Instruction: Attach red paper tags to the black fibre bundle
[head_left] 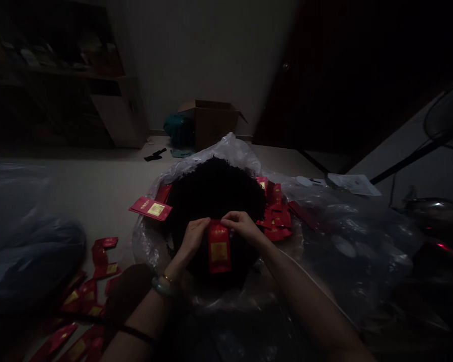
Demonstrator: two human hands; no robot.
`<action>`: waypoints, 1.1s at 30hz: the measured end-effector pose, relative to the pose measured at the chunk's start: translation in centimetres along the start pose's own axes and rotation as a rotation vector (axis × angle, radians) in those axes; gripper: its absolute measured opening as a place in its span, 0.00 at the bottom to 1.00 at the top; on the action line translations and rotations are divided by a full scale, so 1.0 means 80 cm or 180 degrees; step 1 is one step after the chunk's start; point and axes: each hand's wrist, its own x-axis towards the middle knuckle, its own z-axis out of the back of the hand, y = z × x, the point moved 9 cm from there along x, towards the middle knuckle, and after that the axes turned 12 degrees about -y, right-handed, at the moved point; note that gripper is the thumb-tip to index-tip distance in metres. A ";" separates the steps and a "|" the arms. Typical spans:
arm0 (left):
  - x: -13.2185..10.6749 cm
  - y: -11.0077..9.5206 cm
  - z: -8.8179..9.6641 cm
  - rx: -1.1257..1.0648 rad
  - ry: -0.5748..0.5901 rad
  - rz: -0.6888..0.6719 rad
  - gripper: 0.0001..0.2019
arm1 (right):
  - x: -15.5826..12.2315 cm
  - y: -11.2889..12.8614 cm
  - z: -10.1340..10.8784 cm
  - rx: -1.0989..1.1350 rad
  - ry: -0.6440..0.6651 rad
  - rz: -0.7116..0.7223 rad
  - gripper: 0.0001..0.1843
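A red packet (219, 249) with gold print and a gold square hangs upright between my two hands. My left hand (196, 232) pinches its upper left corner, and the fingers of my right hand (241, 223) are closed on its upper right corner. Behind and below it rises a heap of black, shredded-looking material (215, 186), inside a large clear plastic bag (232, 148). A small stack of red packets (151, 208) rests on the heap's left edge. More red packets (277, 216) lie piled at the heap's right side. Dim light hides finer detail.
Loose red packets (103, 259) are scattered on the floor at left, near a dark plastic-wrapped bundle (33, 251). An open cardboard box (215, 123) and a teal bag (179, 128) stand by the wall. Clear plastic sheeting (347, 241) covers things at right.
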 end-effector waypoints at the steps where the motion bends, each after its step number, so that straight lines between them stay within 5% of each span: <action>1: 0.002 0.003 0.004 -0.0183 -0.0107 0.0137 0.18 | 0.005 0.001 0.006 0.0172 -0.0145 -0.0025 0.15; 6: 0.007 0.024 0.036 -0.0697 -0.0996 0.0739 0.16 | 0.028 0.025 0.015 0.1283 -0.0865 -0.0098 0.15; 10: 0.005 0.035 0.021 -0.0607 -0.0606 0.0974 0.14 | 0.036 0.056 -0.067 0.1602 0.0287 -0.0091 0.20; 12: 0.004 0.036 0.019 -0.0596 -0.0621 0.0974 0.12 | 0.041 0.052 -0.108 0.1224 0.0717 -0.0177 0.21; 15: 0.003 0.035 0.023 -0.0764 -0.0859 0.0934 0.09 | 0.065 0.033 -0.143 0.0065 0.0560 -0.0046 0.17; 22: 0.004 0.042 0.040 -0.1346 -0.1363 0.0887 0.05 | 0.084 0.048 -0.244 -0.2916 0.0897 0.1579 0.26; 27: 0.007 0.045 0.048 -0.1470 -0.1499 0.0841 0.08 | 0.090 0.038 -0.253 -0.3507 0.0934 0.1396 0.14; 33: 0.012 0.046 0.057 -0.1647 -0.1725 0.0647 0.10 | 0.083 0.032 -0.262 -0.3699 0.1062 0.1254 0.31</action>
